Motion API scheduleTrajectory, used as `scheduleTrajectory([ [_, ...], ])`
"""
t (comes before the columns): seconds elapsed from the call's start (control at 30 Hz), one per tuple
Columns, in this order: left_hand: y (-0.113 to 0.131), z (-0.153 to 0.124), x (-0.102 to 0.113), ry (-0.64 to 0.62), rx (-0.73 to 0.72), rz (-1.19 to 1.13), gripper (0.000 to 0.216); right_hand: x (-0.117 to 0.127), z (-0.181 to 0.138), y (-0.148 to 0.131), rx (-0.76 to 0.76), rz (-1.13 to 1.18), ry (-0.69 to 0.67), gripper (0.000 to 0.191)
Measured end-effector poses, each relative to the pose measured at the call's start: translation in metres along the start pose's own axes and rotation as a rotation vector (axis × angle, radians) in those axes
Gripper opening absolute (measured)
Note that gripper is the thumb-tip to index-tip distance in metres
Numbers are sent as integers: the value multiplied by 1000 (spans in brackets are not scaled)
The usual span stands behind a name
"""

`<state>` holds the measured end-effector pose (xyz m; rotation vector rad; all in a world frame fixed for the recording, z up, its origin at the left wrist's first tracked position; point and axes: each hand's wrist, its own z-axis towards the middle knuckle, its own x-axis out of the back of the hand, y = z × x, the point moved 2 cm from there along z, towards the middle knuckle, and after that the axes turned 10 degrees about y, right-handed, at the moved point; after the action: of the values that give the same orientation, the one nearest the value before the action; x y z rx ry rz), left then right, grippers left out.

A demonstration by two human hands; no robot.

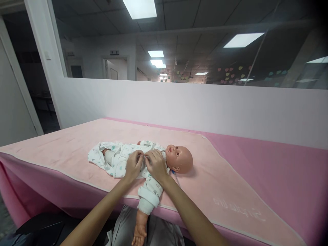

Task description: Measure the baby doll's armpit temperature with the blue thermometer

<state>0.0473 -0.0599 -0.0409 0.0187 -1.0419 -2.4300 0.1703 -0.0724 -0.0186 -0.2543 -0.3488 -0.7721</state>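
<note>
A baby doll (184, 160) lies on its back, head to the right and legs to the left. It wears a white printed romper (119, 168), partly open near one leg. My left hand (134, 165) and my right hand (155, 165) meet over the doll's chest. Both have closed fingertips pinching the front of the romper, almost touching each other. The exact bit of cloth or fastening between them is too small to make out. One sleeved doll arm (150, 192) hangs over the near table edge, its bare hand (139, 229) above my lap.
A peach blanket (205, 186) with a pale edge covers most of the table, over a pink cloth (258, 164). Behind stands a white half wall (179, 104) with glass above. My grey trousers (164, 230) are below the near edge.
</note>
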Motion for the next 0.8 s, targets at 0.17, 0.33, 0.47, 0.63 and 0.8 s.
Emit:
scheduleTrajectory([
  [0.17, -3, 0, -2, -15, 20, 17, 21, 0, -1, 0, 20, 5, -21, 12],
  [0.33, -2, 0, -1, -15, 41, -5, 20, 0, -3, -1, -11, -21, -3, 10],
  [0.47, 0, 0, 1, -27, 48, -7, 20, -1, -4, -1, -37, -66, 6, 10],
  [0.63, 3, -1, 1, -40, 41, -2, 21, -4, -4, 0, -66, -111, 0, 10],
  [0.8, 5, -3, 1, -23, 14, 10, 23, -2, -3, -2, -30, -73, 48, 10],
])
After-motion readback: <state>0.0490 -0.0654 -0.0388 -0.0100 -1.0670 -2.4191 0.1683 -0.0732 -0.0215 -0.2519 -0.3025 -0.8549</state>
